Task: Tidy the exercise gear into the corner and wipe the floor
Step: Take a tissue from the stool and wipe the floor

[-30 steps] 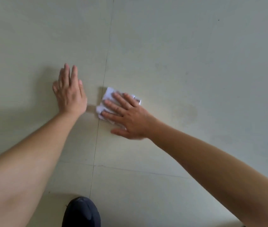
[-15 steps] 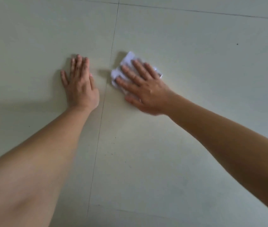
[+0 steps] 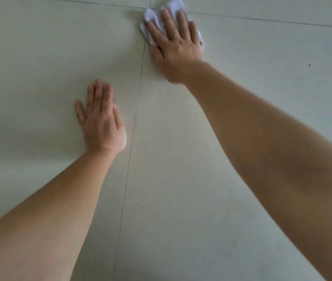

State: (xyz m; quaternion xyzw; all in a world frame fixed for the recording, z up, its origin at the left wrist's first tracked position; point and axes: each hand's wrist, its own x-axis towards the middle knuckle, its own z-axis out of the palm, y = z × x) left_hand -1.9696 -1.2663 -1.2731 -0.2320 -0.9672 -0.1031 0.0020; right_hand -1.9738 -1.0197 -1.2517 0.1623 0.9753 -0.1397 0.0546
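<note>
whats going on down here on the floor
A person is wiping the tiled floor by hand. The right hand presses a crumpled white cloth flat near the crossing of two grout lines. The left hand lies flat, palm down, on the neighbouring tile, bracing. No exercise gear is in view.

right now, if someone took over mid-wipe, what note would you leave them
Left hand: flat on the floor, fingers spread, holding nothing, bracing.
Right hand: open palm pressing the white cloth onto the floor, arm stretched forward, over the tile joint crossing.
Done: cannot tell how much floor is wiped; small dark specks show on the near tile.
Left: go on wiping. No exercise gear in view, so check the corner.
</note>
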